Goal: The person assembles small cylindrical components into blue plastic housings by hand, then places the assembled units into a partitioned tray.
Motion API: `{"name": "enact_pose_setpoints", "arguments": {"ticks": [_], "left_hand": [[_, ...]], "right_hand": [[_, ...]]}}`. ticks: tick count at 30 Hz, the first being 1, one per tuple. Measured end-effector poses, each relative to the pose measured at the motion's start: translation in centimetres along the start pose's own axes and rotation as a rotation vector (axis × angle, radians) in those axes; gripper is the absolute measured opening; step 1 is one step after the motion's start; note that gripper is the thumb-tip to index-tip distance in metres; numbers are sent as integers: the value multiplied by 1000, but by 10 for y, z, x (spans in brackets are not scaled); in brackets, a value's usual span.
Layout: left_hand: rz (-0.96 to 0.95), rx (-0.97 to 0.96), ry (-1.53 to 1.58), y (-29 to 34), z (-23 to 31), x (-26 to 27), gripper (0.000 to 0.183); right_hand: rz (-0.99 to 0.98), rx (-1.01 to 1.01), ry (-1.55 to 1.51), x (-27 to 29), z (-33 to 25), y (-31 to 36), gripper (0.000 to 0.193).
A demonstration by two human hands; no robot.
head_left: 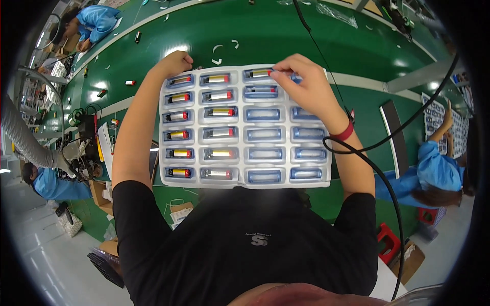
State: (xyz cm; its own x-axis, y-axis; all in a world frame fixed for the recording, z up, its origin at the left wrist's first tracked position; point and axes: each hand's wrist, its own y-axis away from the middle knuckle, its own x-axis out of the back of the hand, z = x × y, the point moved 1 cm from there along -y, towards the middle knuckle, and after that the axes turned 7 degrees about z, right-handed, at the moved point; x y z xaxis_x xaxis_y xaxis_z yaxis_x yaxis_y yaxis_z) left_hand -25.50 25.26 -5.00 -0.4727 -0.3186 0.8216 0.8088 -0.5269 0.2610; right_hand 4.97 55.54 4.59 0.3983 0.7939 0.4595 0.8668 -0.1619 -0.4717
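Note:
A white plastic tray [240, 92] lies in front of me, its pockets holding translucent blue cases. In the two left columns and the top of the third, the cases hold small cylindrical battery cells [177, 135] with red ends and yellow or white wraps. Lower down the third column a blue case [263, 135] shows no red-ended cell. My right hand [306, 84] reaches over the tray's far side, thumb and forefinger closed at the red end of a battery cell [259, 74] in the third column. My left hand [176, 64] is curled at the far left corner; what its fingers hold is hidden.
Loose cells [130, 82] and white scraps [217, 61] lie on the green table [189, 30]. A black cable [375, 168] hangs over the tray's right side. A dark bar [393, 137] lies further right. Co-workers in blue [439, 163] sit on both sides; a grey hose [25, 132] stands left.

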Motion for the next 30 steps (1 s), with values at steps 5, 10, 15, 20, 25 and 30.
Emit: {"name": "enact_pose_setpoints", "arguments": {"ticks": [5,10,15,20,25,30], "left_hand": [[-110,-64,-138,-5,21,5,32],[-235,33,-95,6,51,-2,35],[-334,-89,-168,-4,50,-7,41],[-12,-353,120,24,104,7,32],[-181,-600,425,128,226,-24,32],[181,-594,496,170,219,-51,34]], "right_hand": [[8,18,-100,-6,-3,7,16],[6,-30,-39,9,3,17,15],[0,-43,-82,16,3,27,14],[73,-25,-53,23,3,25,24],[48,118,-347,4,-4,26,32],[109,-97,-629,24,11,40,23]]}}
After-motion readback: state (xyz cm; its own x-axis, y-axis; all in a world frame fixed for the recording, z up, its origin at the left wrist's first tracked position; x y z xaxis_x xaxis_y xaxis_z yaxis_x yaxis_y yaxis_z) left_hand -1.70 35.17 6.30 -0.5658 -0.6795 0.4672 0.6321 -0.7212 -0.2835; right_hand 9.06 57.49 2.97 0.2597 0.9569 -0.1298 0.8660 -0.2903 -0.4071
